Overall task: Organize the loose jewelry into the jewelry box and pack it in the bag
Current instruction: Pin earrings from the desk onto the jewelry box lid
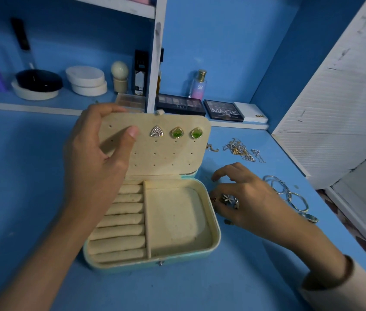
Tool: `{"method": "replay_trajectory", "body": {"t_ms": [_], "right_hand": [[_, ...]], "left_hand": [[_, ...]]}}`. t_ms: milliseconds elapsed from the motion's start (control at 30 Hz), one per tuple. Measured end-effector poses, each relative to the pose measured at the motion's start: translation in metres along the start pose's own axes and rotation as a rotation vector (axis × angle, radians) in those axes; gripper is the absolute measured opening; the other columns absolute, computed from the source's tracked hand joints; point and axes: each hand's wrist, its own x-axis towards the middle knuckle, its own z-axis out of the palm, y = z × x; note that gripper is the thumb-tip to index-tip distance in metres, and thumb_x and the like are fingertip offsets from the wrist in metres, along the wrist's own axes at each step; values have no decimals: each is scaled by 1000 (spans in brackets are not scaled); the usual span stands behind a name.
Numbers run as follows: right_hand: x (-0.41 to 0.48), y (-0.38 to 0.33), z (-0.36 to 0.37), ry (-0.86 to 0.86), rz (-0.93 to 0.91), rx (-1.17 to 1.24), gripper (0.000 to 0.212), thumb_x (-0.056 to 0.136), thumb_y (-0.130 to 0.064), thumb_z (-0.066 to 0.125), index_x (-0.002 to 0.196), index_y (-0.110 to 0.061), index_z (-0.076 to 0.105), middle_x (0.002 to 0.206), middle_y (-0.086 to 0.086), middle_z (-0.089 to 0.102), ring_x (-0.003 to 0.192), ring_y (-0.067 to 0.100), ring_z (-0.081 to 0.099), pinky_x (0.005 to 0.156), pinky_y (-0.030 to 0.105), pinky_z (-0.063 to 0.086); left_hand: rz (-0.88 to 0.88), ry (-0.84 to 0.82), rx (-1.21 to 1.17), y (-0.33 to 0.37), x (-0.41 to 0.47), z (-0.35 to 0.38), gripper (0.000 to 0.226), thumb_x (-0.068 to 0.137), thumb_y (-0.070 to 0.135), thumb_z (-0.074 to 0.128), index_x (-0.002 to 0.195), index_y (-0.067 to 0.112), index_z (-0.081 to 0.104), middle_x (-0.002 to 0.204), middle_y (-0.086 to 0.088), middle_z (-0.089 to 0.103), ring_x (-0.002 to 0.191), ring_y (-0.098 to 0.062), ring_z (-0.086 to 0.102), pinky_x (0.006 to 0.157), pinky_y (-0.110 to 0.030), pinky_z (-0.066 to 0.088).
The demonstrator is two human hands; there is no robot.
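L hand point(92, 167) grips lid point(166, 153) | R hand point(251, 198) beside jwl box point(177, 258) — grasp unclear

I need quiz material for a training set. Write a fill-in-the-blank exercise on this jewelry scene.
1. The earring panel of the open jewelry box carries ____ earrings.
2. The two earrings at the row's right end have ____ stones.
3. The box's large compartment is ____.
4. The left hand grips the panel; the right hand is over the table on the box's ____ side.
Missing words: three; green; empty; right.
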Motion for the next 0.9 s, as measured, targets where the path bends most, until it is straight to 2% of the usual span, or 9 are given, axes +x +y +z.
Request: {"method": "replay_trajectory", "body": {"t_ms": [67,133,233,333,400,667,733,833,900], "right_hand": [[0,-1,1,30,-20,-17,21,81,-31,54,75,-23,72,98,-1,61,91,20,58,64,24,39],[0,0,2,66,-19,35,28,84,-34,48,77,-21,72,99,-3,60,90,17,55,64,30,46],[-3,1,0,159,50,150,28,85,-37,50,82,-20,71,96,-6,59,86,14,56,66,36,50],[-2,-5,-9,310,118,211,27,85,-35,50,83,-17,71,85,-6,63,80,8,57,71,20,45],[3,-14,-17,374,111,279,21,84,-30,52,81,-18,69,77,-6,64,75,3,54,66,12,40],[53,-65,-15,473,-35,371,13,86,-19,60,83,-11,70,69,-2,58,65,3,44,63,10,35],[67,-77,-9,496,-39,358,17,87,-23,56,84,-12,69,69,-4,54,64,7,45,60,18,40],[81,-90,-2,523,-16,340,19,88,-25,54,85,-12,69,70,-6,54,64,12,50,56,36,46],[86,-95,1,550,-11,332,19,87,-23,54,86,-12,69,73,-9,54,65,10,51,53,38,47]], "left_hand": [[2,8,1,0,1,0,20,87,25,61,105,27,52,105,7,60,98,-9,56,85,-27,45],[-4,14,-16,0,1,0,20,87,24,61,105,26,53,103,7,60,99,-11,57,87,-29,46],[-13,11,-28,0,0,1,19,87,24,61,105,27,54,101,9,61,97,-11,58,84,-26,47],[-8,12,-11,-1,0,2,19,86,23,60,104,27,54,99,13,59,92,-2,55,79,-12,41],[12,20,3,-1,0,1,19,86,21,60,104,25,54,99,12,57,89,8,51,76,-3,36],[27,3,-53,1,1,3,26,89,2,60,106,22,55,106,10,57,99,13,52,78,1,38],[52,-3,-40,1,1,2,27,90,0,58,107,21,55,107,8,57,100,15,50,81,1,36],[63,5,-16,-2,2,2,25,88,8,55,108,23,55,106,7,58,101,12,50,84,-1,34],[61,16,-5,-4,3,2,25,87,10,53,109,23,56,106,6,59,101,9,51,86,-3,34]]}}
